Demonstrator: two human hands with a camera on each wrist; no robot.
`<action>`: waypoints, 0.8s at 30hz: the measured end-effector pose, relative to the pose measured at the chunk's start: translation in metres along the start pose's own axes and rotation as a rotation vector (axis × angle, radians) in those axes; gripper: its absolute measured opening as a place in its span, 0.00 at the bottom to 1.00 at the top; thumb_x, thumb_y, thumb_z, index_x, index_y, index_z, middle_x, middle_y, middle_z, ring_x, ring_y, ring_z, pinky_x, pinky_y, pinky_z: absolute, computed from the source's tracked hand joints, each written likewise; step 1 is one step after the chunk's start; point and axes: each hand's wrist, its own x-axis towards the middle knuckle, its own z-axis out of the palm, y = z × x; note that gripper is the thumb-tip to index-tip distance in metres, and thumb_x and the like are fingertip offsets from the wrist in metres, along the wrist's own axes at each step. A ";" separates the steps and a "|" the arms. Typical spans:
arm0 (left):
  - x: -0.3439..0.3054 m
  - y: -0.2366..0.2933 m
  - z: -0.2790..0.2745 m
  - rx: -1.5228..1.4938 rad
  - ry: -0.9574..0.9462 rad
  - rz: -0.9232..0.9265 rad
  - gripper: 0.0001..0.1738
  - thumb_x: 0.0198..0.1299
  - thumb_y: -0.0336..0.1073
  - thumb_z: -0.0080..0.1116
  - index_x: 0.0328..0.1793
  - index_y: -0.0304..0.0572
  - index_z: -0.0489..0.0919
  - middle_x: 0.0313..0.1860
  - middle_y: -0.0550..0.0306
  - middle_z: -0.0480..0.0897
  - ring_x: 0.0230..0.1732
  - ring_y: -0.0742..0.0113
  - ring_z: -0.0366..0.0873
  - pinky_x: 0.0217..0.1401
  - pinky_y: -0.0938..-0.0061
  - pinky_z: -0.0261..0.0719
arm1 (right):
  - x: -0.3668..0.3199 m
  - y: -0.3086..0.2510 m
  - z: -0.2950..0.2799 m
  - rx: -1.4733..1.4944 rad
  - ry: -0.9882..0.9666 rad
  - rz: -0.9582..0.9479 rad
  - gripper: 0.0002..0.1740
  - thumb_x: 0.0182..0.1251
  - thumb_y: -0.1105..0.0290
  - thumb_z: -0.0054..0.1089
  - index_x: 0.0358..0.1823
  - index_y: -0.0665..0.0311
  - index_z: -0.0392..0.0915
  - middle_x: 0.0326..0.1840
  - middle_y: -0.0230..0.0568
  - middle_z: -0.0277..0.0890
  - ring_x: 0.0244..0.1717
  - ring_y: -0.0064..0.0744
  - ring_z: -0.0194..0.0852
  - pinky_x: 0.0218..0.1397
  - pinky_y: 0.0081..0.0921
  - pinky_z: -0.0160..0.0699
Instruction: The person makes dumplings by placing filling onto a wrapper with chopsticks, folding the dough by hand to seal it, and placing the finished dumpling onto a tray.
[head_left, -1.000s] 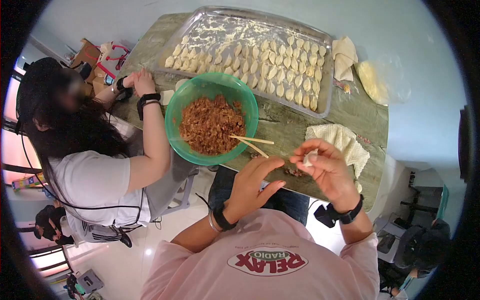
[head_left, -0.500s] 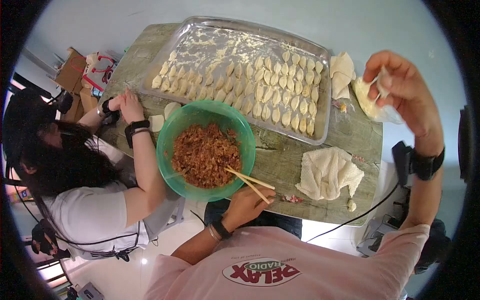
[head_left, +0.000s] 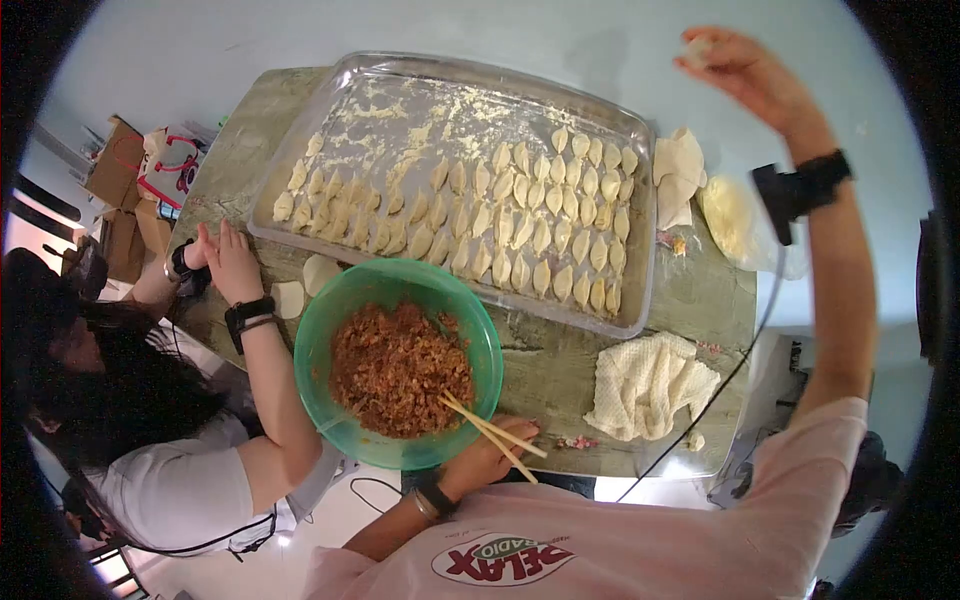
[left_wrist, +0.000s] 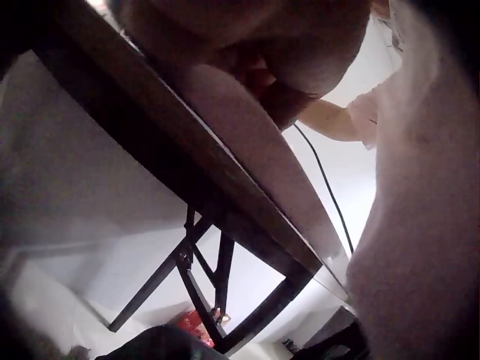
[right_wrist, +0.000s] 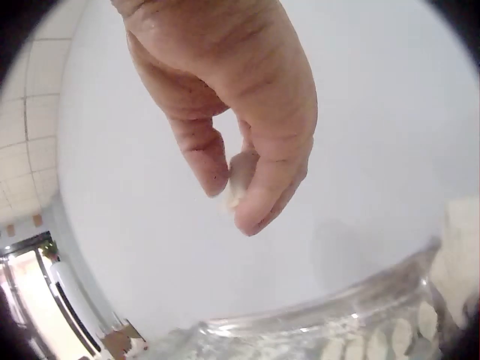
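High beyond the right end of the tray, my right hand [head_left: 750,80] pinches a small pale dumpling [head_left: 699,50] between thumb and fingertips. The right wrist view shows the dumpling [right_wrist: 241,174] partly hidden by the fingers. My left hand [head_left: 480,464] rests at the table's near edge, beside the green bowl [head_left: 484,330] and partly under the chopsticks [head_left: 495,432]. In the left wrist view that hand [left_wrist: 307,45] is dark, by the table edge. Below the raised right hand, the metal tray [head_left: 440,85] carries rows of dumplings [head_left: 540,235] on floured metal.
Brown meat filling [head_left: 400,370] fills the bowl. A crumpled white cloth [head_left: 650,385] lies at right, with a folded cloth [head_left: 680,175] and a plastic bag of yellow flour [head_left: 735,220] behind. Wrappers [head_left: 288,298] lie left of the bowl. Another person's hands [head_left: 230,262] rest on the table's left side.
My right hand has risen from near the table's front edge up past the tray, carrying the dumpling. My left hand has lowered to the table edge beside the bowl.
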 end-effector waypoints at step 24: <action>0.055 -0.112 -0.270 -0.382 0.456 0.289 0.24 0.62 0.41 0.39 0.63 0.41 0.63 0.57 0.49 0.66 0.58 0.56 0.59 0.59 0.64 0.55 | 0.120 0.260 0.025 -0.763 0.342 0.077 0.12 0.42 0.75 0.67 0.33 0.63 0.82 0.35 0.42 0.81 0.35 0.36 0.79 0.41 0.29 0.76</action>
